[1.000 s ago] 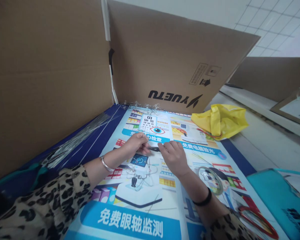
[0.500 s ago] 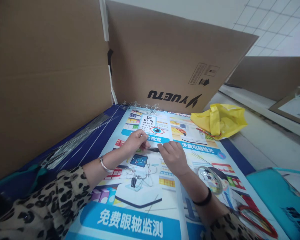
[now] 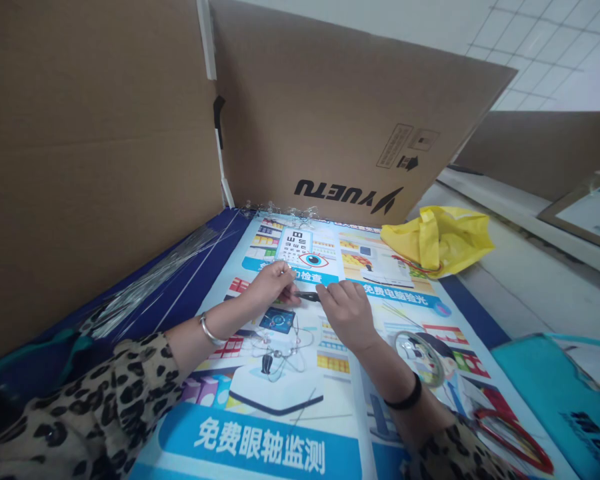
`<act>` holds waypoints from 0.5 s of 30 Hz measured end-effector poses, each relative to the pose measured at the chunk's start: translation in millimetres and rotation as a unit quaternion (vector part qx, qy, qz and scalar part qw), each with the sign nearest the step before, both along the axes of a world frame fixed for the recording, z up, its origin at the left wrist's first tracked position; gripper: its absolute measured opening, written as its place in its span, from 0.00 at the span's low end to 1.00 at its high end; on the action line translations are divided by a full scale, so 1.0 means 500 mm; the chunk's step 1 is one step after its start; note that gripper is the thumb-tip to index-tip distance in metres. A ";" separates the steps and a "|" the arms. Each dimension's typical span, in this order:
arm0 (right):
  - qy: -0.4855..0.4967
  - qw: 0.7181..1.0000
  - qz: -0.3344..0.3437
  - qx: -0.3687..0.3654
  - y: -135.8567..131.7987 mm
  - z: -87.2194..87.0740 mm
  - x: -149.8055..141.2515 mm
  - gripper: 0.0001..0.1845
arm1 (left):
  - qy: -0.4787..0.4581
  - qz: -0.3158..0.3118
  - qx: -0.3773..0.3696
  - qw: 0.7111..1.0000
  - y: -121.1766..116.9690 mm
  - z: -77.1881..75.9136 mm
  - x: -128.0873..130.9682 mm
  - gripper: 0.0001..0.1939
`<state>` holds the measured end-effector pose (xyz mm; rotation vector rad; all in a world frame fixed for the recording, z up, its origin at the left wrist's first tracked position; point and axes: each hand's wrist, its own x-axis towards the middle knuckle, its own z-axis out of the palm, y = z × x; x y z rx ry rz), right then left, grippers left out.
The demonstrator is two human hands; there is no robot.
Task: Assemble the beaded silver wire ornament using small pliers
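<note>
My left hand [image 3: 276,283] is closed in a pinch on what looks like a thin wire, mostly hidden by the fingers. From the right, my right hand [image 3: 347,313] wraps round a pair of pliers; their dark, narrow jaws [image 3: 307,296] point left and meet the left fingertips. The handles are covered by my palm. Just below the hands, a bent wire piece with small beads [image 3: 280,353] lies on the printed poster [image 3: 275,393]. More curled wire pieces [image 3: 303,215] are by the foot of the cardboard at the back.
Cardboard panels [image 3: 340,113] stand at the left and back. A bundle of straight wires [image 3: 155,287] lies on the blue cloth at left, near a teal-handled tool [image 3: 70,353]. At right are a yellow bag [image 3: 440,240], a wire coil [image 3: 420,360], a red ring [image 3: 515,440] and a teal bag [image 3: 555,400].
Both hands keep nearly the same place and grip. The pliers' jaws tilt slightly between frames, and the view shifts a little.
</note>
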<state>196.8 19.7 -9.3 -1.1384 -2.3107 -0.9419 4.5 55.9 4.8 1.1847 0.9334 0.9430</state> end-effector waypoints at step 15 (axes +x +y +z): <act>-0.005 1.000 0.004 -0.025 0.001 0.003 0.000 0.10 | 0.016 -0.004 0.059 0.998 0.004 -0.006 0.000 0.10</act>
